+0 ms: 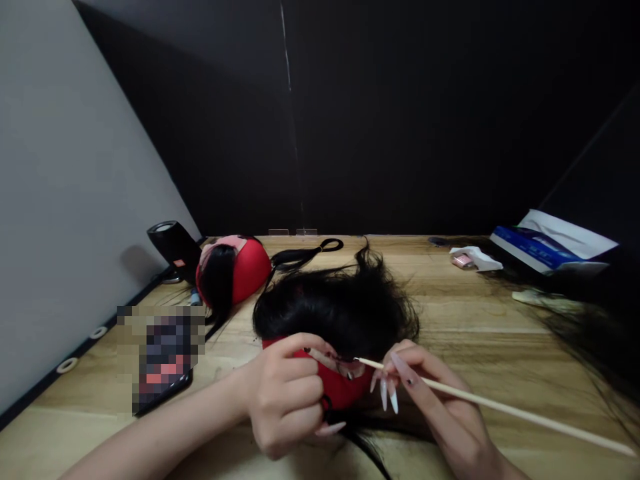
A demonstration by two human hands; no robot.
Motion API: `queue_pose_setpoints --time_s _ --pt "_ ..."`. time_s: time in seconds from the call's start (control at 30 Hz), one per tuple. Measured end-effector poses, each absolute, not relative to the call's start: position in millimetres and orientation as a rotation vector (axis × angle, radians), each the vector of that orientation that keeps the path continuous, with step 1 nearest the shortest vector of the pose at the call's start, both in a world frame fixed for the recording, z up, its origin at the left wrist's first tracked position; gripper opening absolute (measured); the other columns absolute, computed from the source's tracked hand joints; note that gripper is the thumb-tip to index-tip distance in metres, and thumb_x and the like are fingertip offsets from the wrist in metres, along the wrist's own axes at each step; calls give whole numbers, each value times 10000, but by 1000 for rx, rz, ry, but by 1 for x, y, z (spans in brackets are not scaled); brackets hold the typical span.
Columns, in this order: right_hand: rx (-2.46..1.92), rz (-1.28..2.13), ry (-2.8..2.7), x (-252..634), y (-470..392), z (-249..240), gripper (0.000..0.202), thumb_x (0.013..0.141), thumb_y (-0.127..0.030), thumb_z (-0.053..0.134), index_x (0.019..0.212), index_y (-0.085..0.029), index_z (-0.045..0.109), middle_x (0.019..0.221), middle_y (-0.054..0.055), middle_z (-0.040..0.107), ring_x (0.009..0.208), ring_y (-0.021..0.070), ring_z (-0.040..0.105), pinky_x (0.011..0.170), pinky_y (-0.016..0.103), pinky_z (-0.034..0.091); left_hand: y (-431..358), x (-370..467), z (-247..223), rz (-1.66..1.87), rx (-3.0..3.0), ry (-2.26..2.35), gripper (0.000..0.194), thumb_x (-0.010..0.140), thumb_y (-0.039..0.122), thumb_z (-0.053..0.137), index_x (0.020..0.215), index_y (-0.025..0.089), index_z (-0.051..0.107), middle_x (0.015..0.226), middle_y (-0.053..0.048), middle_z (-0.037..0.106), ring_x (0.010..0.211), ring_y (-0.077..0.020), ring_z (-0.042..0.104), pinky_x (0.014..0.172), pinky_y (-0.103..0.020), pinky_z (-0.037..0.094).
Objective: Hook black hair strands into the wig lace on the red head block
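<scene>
A red head form (345, 390) lies on the wooden table, with a mass of black hair (330, 310) spread over its far side and a light strip along the hair's near edge. My left hand (293, 393) is closed at the form's left side, fingers curled and fingertips at that edge; what they pinch is too small to make out. My right hand (430, 393) is closed around a long thin pale stick (500, 402), whose fine tip points left to the edge of the hair, near my left fingertips. Black strands hang below the form.
A second red form (253, 263) with black hair stands at the back left, beside a black cylinder (175, 247). A partly blurred phone (173, 360) lies left. A blue-white box (545, 250), tissue (483, 259) and loose hair lie right. A tied hair bundle (300, 257) lies behind.
</scene>
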State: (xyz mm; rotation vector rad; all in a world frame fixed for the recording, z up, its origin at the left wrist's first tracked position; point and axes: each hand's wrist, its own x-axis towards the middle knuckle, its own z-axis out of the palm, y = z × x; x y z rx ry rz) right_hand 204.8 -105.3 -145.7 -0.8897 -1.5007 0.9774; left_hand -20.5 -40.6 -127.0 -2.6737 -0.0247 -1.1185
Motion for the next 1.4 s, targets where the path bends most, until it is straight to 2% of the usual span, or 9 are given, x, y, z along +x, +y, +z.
queue_pose_setpoints --time_s 0.1,0.23,0.43,0.63,0.8,0.97,1.03,1.3,1.4 --pt "-877 920 -1529 208 -108 -142 235 998 -286 440 868 -237 629 803 12 572 752 137 566 677 218 462 -43 -19 -131 -1115 -2612 188 474 913 214 482 445 184 414 473 40 347 451 -105 374 760 -332 572" --pt "-875 882 -1571 209 -109 -137 223 990 -277 462 852 -240 633 783 11 579 754 141 578 683 220 470 -44 -13 -131 -1009 -2644 266 428 840 222 616 443 191 460 474 52 370 428 -100 369 872 -342 567" --pt "-867 892 -1567 207 -107 -135 245 994 -307 453 850 -237 639 797 19 594 769 150 594 716 244 492 -47 -10 -134 -976 -2631 229 341 814 141 573 479 177 517 470 29 426 429 -119 398 896 -407 569" --pt "-850 897 -1573 208 -104 -139 227 999 -283 441 898 -239 639 829 24 604 808 155 605 738 244 492 -48 -7 -130 -1026 -2589 199 365 837 130 529 477 179 500 468 30 410 420 -113 370 776 -377 586" --pt "-831 915 -1574 210 -101 -138 227 1002 -268 439 890 -246 636 852 9 614 844 142 610 815 239 472 -51 -4 -132 -960 -2614 138 311 815 125 564 508 165 534 472 28 421 434 -118 379 849 -411 559" --pt "-839 929 -1537 212 -101 -141 224 1006 -277 432 912 -242 632 856 17 600 830 149 591 766 239 460 -53 -7 -138 -938 -2576 146 308 808 155 611 514 165 518 485 36 395 441 -114 365 640 -359 528" --pt "-826 955 -1521 213 -101 -144 226 1009 -285 422 926 -242 628 869 21 584 840 153 579 776 248 453 -54 -8 -139 -937 -2546 140 315 808 172 629 516 168 510 490 43 383 442 -110 356 612 -347 503" --pt "-803 1027 -1513 213 -102 -143 220 1014 -298 413 959 -251 621 904 17 555 852 144 560 769 242 433 -58 -7 -141 -997 -2523 58 326 829 130 559 513 177 494 481 48 376 447 -112 332 652 -356 513" --pt "-800 1073 -1505 211 -102 -141 226 1018 -300 407 949 -245 615 902 22 558 866 147 567 792 255 436 -58 -6 -140 -964 -2543 51 346 850 135 550 510 177 507 475 48 389 444 -113 354 754 -373 546"
